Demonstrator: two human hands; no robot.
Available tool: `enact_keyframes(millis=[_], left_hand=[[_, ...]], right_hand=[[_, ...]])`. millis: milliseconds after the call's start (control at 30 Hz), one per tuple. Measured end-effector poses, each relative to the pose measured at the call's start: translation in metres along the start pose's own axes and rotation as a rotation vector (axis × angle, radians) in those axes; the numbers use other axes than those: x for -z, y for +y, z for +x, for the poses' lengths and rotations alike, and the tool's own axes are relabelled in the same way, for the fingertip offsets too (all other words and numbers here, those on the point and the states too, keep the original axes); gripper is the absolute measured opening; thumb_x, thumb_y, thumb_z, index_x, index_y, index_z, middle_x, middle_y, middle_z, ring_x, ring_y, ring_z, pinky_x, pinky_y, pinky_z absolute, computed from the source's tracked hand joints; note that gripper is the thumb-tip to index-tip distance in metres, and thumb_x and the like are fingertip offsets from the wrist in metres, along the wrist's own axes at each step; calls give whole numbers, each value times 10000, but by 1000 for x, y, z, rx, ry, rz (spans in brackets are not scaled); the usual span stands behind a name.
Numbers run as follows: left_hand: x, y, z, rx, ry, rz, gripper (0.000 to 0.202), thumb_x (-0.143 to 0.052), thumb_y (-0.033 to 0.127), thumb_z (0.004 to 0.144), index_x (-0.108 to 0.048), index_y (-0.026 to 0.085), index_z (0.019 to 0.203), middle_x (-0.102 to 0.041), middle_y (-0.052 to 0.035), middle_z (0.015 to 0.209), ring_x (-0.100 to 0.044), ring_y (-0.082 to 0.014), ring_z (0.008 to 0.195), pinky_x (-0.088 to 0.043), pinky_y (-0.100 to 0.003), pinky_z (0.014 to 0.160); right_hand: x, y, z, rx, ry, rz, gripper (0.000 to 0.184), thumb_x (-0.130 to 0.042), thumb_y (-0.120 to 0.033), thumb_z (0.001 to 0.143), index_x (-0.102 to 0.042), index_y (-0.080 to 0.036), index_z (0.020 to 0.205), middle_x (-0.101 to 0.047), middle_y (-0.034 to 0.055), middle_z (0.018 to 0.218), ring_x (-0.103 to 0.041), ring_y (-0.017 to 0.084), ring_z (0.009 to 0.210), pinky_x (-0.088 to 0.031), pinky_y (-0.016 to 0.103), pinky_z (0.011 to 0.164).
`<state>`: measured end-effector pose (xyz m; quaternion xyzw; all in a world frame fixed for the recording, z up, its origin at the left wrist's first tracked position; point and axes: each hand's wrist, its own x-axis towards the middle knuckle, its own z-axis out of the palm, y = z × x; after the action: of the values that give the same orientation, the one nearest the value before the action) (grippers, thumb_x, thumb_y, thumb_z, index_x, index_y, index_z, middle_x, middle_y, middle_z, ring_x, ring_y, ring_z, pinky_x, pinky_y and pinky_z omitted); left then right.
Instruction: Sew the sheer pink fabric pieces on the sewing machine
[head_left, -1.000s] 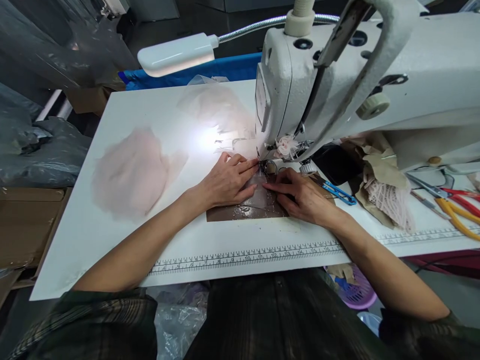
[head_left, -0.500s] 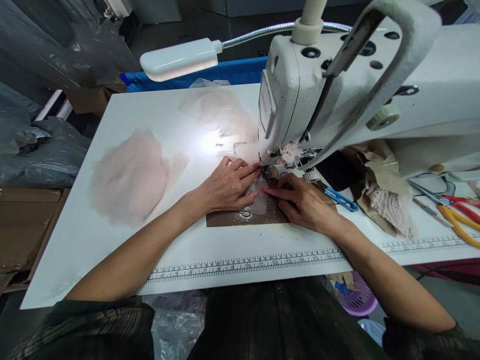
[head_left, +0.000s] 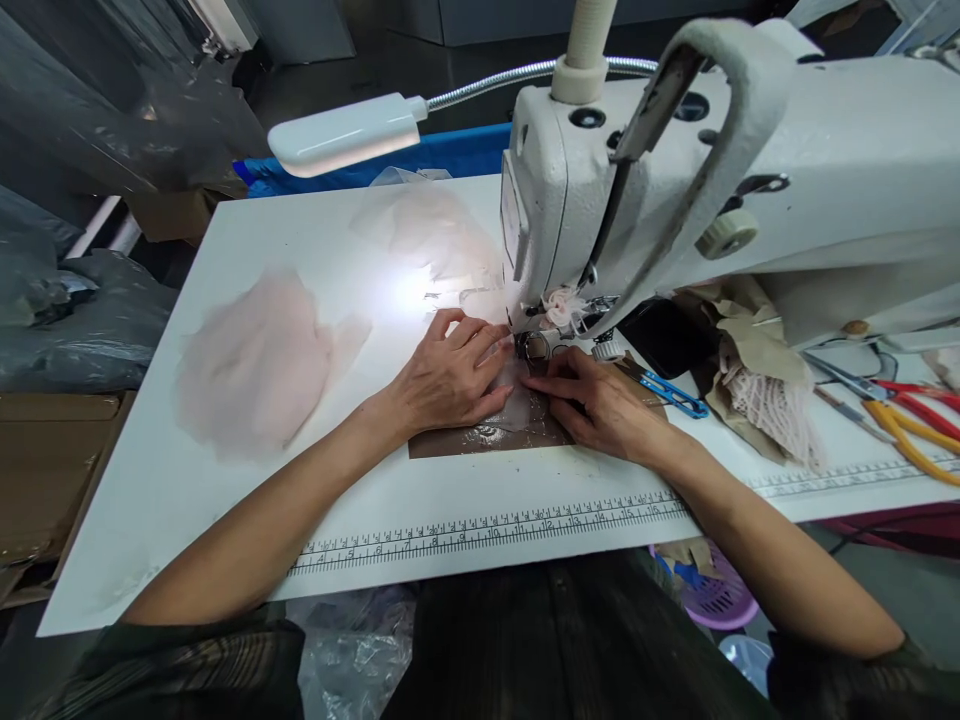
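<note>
— View has swung slightly; the sewing machine [head_left: 536, 190] sits further left in it than half a second ago. Hands hardly shifted against the desk [head_left: 127, 500]; left knuckles perhaps a touch more arched.

— State of each grip?

— Left hand [head_left: 450, 375]: fingers spread, not closed, pressing down on the sheer piece [head_left: 517, 408]. Right hand [head_left: 600, 405]: index finger stretched to the sheer piece, others curled. Cannot tell whether it pinches anything.

— Where does the piece lie?

— Between the hands, over the brown plate [head_left: 442, 443], back from the desk's front edge, running toward the metal parts below the machine's head. Pink pile [head_left: 259, 365] lies apart, toward the desk's left edge.

— Step in hand, done well?

— Looks like guiding thin cloth at the needle. My judgement: light, even pressure, no dragging; smooth out ripples, keep fingertips clear of the metal.

— Any writing?

— Ruler [head_left: 495, 540] along the front edge; 10 and 12 legible among its numerals. Panel [head_left: 514, 215] on the machine's head too oblique to read. No brand made out.
</note>
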<state>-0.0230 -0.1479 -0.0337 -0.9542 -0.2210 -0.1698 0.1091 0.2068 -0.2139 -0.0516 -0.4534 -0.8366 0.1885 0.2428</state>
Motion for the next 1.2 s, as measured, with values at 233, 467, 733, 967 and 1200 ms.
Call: enact_keyframes(millis=[233, 467, 733, 967, 1200], left_hand=[[9, 15, 3, -34, 58, -38, 203, -490, 217, 932, -666, 175, 840, -696, -54, 864, -583, -179, 752, -442, -347, 693], [5, 10, 4, -26, -37, -77, 251, -455, 242, 958, -679, 129, 947, -690, -97, 980, -618, -192, 855, -466, -340, 754], [-2, 11, -2, -64, -44, -101, 271, -494, 298, 936, -696, 125, 989, -687, -100, 1069, -617, -199, 823, -474, -356, 751], [1, 11, -3, -33, -86, -84, 291, -482, 308, 942, -685, 127, 1045, -675, -100, 1109, -612, -213, 855, -466, -366, 765], [-1, 13, -1, 40, -120, -52, 329, -459, 322, 951, -663, 115, 1106, -642, -122, 1183, -607, -232, 891, -463, -380, 772]], right_hand=[[0, -1, -1, -9, -13, 11, 421, -468, -138, 900, -635, -252, 1270, -550, 90, 1054, -579, 199, 940, -532, 371, 875], [-2, 1, -1, -5, 2, 2, 384, -485, -149, 899, -658, -227, 1233, -544, 101, 1039, -582, 209, 919, -538, 387, 855], [-5, 1, -2, 18, 37, -24, 343, -497, -169, 915, -676, -206, 1205, -540, 112, 1019, -580, 221, 911, -546, 385, 820], [-4, 0, 1, 50, 41, -75, 323, -485, -172, 923, -680, -185, 1179, -551, 116, 993, -577, 225, 872, -544, 399, 794], [-5, -3, 7, 85, 40, -195, 381, -426, -180, 936, -626, -87, 1247, -560, 172, 1018, -574, 228, 784, -552, 394, 707]])
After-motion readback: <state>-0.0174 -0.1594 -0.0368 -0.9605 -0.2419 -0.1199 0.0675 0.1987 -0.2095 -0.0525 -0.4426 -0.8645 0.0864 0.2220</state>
